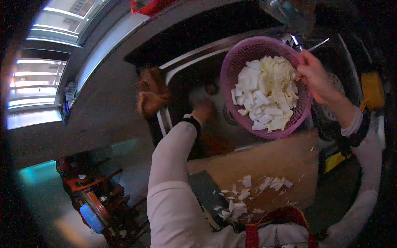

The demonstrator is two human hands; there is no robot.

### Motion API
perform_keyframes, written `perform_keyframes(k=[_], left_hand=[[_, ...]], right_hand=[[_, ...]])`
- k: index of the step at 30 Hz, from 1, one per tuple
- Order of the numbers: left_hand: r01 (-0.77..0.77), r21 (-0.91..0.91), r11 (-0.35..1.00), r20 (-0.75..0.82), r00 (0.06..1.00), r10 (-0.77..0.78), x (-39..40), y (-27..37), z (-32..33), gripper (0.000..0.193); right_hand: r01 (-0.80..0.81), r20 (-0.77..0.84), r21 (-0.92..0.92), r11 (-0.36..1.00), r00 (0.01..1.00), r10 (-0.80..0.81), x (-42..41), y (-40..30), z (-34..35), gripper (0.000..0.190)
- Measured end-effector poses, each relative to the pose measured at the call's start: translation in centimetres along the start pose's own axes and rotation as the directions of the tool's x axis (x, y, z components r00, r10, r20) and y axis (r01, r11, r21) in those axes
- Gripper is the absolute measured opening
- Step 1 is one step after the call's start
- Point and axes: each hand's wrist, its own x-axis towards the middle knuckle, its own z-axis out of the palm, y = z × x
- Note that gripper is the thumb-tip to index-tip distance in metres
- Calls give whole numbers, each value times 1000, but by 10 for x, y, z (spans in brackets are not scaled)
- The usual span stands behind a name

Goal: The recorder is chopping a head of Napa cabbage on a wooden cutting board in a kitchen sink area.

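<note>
My right hand [313,73] grips the right rim of a pink perforated plastic basket [229,108]. Chopped white food pieces [263,93] are heaped inside it, with a paler, softer-looking mass at the upper right of the heap. The basket is held over the sink [194,69], overlapping its right part. My left hand [203,107] reaches down into the dark sink, left of the basket. Blur and shadow hide its fingers, and whether it holds anything cannot be made out.
A cutting board [279,161] at the sink's near edge carries scattered white scraps [245,195]. Beside the sink's left end lies a brown bundle [152,93]. A yellow object [372,90] stands at far right. Tap-like metal [296,43] rises behind the basket.
</note>
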Motion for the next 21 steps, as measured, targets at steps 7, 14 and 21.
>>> perform_keyframes(k=[7,14,21], left_hand=[[184,-173,968,167,974,-155,-49,61,96,38],[-409,360,839,362,890,278,-70,106,42,36],[-470,201,860,475,814,334,-55,122,62,33]], right_hand=[[3,65,-37,999,998,-1,9,17,0,15],[-18,121,5,1000,992,17,13,31,7,13],[-123,20,-2,992,992,123,17,60,26,14]])
